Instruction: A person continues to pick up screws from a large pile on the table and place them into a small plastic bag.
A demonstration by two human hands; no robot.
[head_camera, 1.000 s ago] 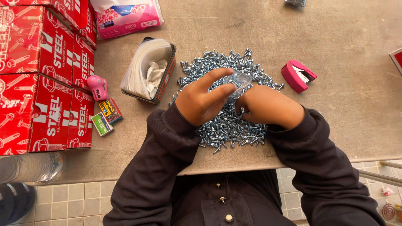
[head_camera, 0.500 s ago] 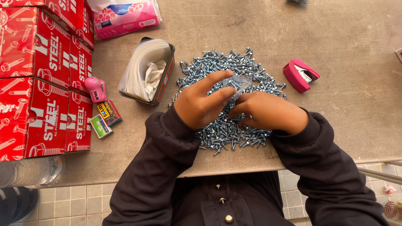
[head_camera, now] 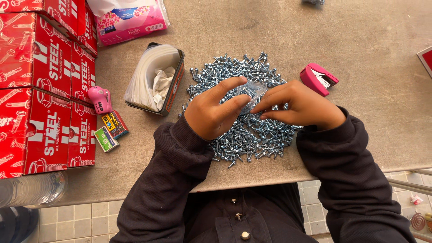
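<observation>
A heap of small silver screws (head_camera: 238,135) lies on the grey table (head_camera: 369,67) in front of me. Above the heap, my left hand (head_camera: 213,112) pinches a small clear plastic bag (head_camera: 253,91) between thumb and fingers. My right hand (head_camera: 299,105) meets it from the right, fingertips on the same bag. The bag holds a few screws. Both forearms in dark sleeves rest over the near part of the heap and hide it.
A black tin (head_camera: 155,78) lined with clear bags stands left of the heap. Stacked red screw boxes (head_camera: 42,90) fill the left side. Also there: a pink stapler (head_camera: 318,78), a small pink gadget (head_camera: 100,99), staple boxes (head_camera: 110,130), a tissue pack (head_camera: 128,20).
Both hands stay over the heap with the bag between them. My right hand's fingers have stretched out flatter toward the bag, and the view has shifted slightly.
</observation>
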